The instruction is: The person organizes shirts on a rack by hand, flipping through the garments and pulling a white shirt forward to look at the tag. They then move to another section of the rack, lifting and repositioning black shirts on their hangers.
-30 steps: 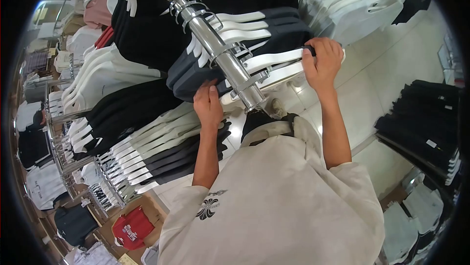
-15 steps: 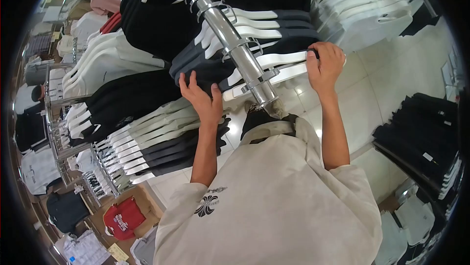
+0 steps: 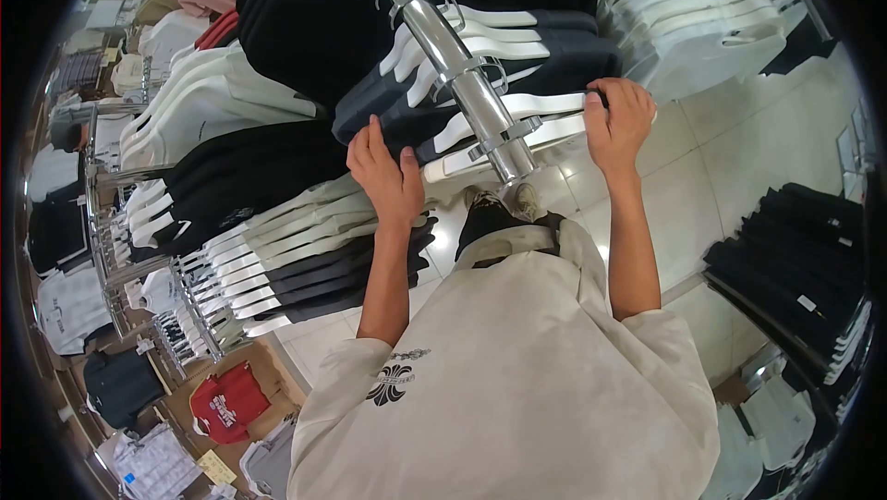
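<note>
A shiny metal rail (image 3: 462, 84) slopes down towards me, with white hangers (image 3: 504, 49) carrying dark grey garments (image 3: 393, 110) hooked on it. Nearest me, at the rail's end, hangs a white hanger (image 3: 554, 130). My right hand (image 3: 619, 119) is closed on the right ends of the front hangers, thumb on the near side, a bit of dark cloth showing at the thumb. My left hand (image 3: 383, 170) is at the left edge of the dark garments, its fingers raised and the thumb apart from them.
White garments (image 3: 702, 19) hang at the upper right. Black clothes (image 3: 785, 260) hang on the right. More racks of white, black and pale green garments (image 3: 314, 232) stand on the left. Folded shirts, one red (image 3: 229, 403), lie lower left. My feet (image 3: 527, 202) are on the tiled floor.
The rail and its garments appear shifted slightly right and down. My left hand's fingers have come closer together and moved a little right. My right hand keeps its grip on the hangers.
</note>
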`<action>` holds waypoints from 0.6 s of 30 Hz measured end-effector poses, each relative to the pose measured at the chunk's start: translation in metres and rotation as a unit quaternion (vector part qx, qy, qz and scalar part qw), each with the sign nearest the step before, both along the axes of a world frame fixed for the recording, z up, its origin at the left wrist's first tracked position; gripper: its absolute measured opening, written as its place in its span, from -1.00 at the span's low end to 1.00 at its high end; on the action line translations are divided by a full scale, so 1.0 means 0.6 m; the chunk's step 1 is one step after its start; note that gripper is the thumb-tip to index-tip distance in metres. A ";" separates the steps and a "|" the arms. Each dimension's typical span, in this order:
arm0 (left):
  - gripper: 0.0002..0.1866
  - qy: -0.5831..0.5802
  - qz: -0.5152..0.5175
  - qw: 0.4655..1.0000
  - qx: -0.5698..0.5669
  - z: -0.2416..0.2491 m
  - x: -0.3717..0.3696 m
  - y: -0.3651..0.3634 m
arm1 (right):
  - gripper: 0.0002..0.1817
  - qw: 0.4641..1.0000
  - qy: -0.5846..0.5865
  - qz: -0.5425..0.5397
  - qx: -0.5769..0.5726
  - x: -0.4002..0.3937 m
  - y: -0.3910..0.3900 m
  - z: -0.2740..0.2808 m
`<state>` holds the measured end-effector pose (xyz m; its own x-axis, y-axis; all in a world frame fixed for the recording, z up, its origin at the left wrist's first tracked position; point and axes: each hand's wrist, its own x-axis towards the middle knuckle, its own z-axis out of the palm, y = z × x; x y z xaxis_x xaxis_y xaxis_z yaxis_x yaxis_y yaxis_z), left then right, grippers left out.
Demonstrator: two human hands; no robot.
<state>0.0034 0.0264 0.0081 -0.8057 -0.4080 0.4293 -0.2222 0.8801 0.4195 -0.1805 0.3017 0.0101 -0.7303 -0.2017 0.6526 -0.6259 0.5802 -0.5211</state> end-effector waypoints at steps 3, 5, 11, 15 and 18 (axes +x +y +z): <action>-0.41 -0.007 0.013 1.000 -0.002 0.003 0.002 0.000 | -0.69 1.000 -0.014 -0.005 -0.004 0.001 0.000 -0.006; -0.44 -0.002 0.015 1.000 -0.008 0.004 0.002 0.001 | -0.58 0.999 -0.026 -0.017 -0.011 0.003 -0.003 -0.006; -0.47 0.010 0.008 1.000 -0.021 -0.001 0.001 -0.003 | -0.51 0.999 -0.046 -0.018 0.002 0.004 -0.001 -0.009; -0.46 0.001 0.009 1.000 -0.014 0.000 0.002 -0.004 | -0.52 0.999 -0.036 -0.014 0.001 0.002 -0.001 -0.016; -0.46 -0.003 0.010 1.000 -0.008 0.000 0.001 -0.005 | -0.55 0.999 -0.051 -0.007 0.008 0.002 -0.002 -0.010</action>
<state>0.0041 0.0233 0.0084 -0.8003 -0.4171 0.4307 -0.2429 0.8823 0.4032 -0.1792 0.3007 0.0040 -0.7959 -0.2012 0.5711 -0.5616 0.5979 -0.5719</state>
